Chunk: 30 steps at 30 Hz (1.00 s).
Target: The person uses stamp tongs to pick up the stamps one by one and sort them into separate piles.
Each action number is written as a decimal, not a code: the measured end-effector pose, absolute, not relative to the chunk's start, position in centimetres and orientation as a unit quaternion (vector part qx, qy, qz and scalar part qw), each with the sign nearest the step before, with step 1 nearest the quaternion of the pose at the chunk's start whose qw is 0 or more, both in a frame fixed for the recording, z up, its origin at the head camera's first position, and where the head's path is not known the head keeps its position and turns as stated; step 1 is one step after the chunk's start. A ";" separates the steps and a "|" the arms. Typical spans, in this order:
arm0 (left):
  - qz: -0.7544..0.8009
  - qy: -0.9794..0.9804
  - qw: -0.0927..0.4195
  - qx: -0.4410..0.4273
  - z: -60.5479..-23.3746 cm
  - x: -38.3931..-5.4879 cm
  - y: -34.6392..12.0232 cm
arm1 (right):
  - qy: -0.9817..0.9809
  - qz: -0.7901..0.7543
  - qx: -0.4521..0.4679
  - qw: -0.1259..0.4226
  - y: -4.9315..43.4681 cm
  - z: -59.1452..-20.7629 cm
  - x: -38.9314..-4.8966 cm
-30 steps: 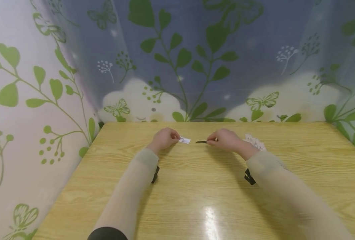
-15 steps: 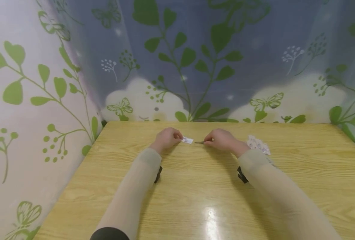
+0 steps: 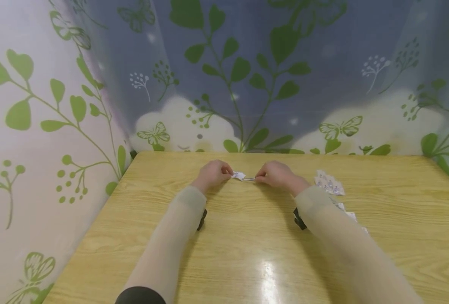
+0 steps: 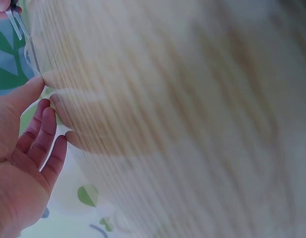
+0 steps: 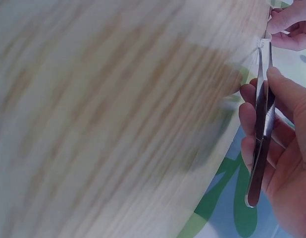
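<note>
A small white packet with printed marks (image 3: 238,175) is at the far middle of the table, its surface bent. My left hand (image 3: 213,174) pinches its left end between thumb and fingers. From the right, my right hand (image 3: 279,174) grips metal tweezers (image 5: 262,124), held lengthwise between thumb and fingers in the right wrist view. The tweezers' tips meet the packet's right end; their prongs stand slightly apart in that view. Whether they clasp it, I cannot tell. In the left wrist view the packet is mostly hidden beside the thumb.
Several similar white packets (image 3: 329,183) lie in a cluster on the wooden table (image 3: 247,236), right of my right forearm. More packets (image 3: 350,216) sit partly behind that sleeve. A leaf-patterned curtain (image 3: 224,84) stands along the table's back edge and left side.
My right hand has moved left, bringing the tweezers' tips from a gap to the packet. The packet, flat before, is now bent. My left hand has kept its pinch.
</note>
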<state>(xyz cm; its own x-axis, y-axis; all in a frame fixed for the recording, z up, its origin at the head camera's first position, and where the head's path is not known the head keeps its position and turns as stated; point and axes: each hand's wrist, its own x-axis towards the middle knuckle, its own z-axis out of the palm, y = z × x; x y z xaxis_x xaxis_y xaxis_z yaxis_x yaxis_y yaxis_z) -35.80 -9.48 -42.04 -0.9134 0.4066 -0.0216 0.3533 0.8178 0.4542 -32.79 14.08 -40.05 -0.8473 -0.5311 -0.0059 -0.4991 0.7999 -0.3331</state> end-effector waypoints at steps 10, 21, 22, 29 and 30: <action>0.226 0.951 0.063 0.201 -42.0 -35.6 -9.5 | 0.955 -0.149 -0.251 0.045 13.7 -40.4 -33.5; 0.223 0.952 0.060 0.203 -41.9 -35.6 -9.4 | 0.958 -0.160 -0.233 0.050 13.5 -40.8 -34.5; 0.223 0.952 0.058 0.203 -41.9 -35.6 -9.4 | 0.958 -0.160 -0.234 0.052 13.5 -40.8 -34.5; 0.228 0.952 0.061 0.197 -41.9 -35.7 -9.5 | 0.955 -0.153 -0.249 0.055 13.6 -40.5 -34.3; 0.227 0.952 0.061 0.196 -41.9 -35.7 -9.6 | 0.954 -0.153 -0.250 0.056 13.7 -40.5 -34.2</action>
<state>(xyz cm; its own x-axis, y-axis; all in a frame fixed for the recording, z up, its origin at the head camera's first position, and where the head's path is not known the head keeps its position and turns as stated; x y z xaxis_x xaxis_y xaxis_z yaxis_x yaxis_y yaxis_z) -35.74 -9.60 -41.94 -0.9154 0.4017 -0.0280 0.3460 0.8203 0.4554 -34.22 13.67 -40.51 -0.8683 -0.4951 -0.0298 -0.4609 0.8277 -0.3203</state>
